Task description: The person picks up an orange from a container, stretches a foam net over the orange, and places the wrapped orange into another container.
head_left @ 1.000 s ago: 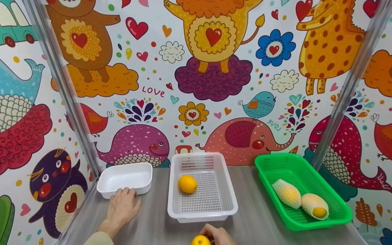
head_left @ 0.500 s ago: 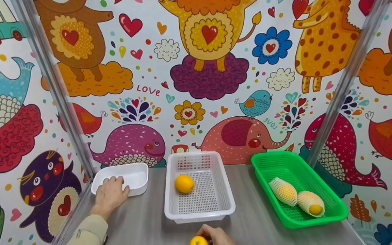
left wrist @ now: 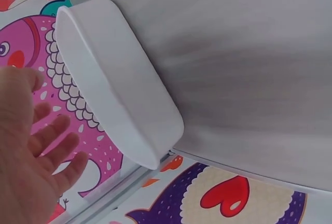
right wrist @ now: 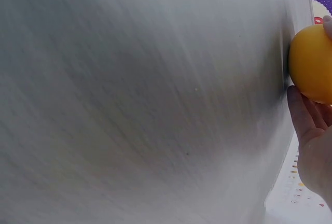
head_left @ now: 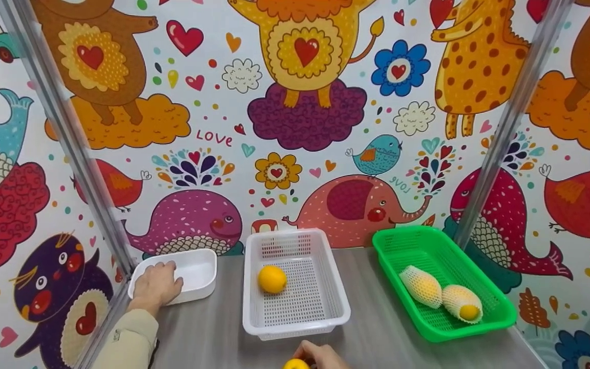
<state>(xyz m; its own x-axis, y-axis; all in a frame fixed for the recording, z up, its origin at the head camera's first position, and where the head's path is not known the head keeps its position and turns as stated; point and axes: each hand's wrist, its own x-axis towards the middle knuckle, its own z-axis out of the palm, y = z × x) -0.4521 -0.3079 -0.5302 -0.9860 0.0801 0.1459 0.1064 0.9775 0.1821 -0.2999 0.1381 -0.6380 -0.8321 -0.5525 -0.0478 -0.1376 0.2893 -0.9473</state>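
Observation:
My left hand (head_left: 155,284) is over the left part of a small white plastic box (head_left: 197,274), fingers loosely bent and holding nothing. In the left wrist view that hand (left wrist: 31,146) appears apart from the box (left wrist: 119,79), beyond its rim. At the bottom edge of the head view, my right hand (head_left: 323,355) holds an orange (head_left: 295,364), partly cut off by the frame. The right wrist view shows the orange (right wrist: 311,63) low at the table surface, with fingers (right wrist: 298,107) against its side and a fingertip on its other side.
A white perforated basket (head_left: 346,307) in the middle contains one orange (head_left: 272,279). To the right, a green basket (head_left: 500,315) holds two fruits in foam nets (head_left: 461,303). Cartoon-printed walls and metal posts (head_left: 85,169) enclose the grey table (head_left: 223,328).
My left hand has moved from the box's front rim leftward and over the box. The right hand stays low with the orange. The head view has shifted slightly.

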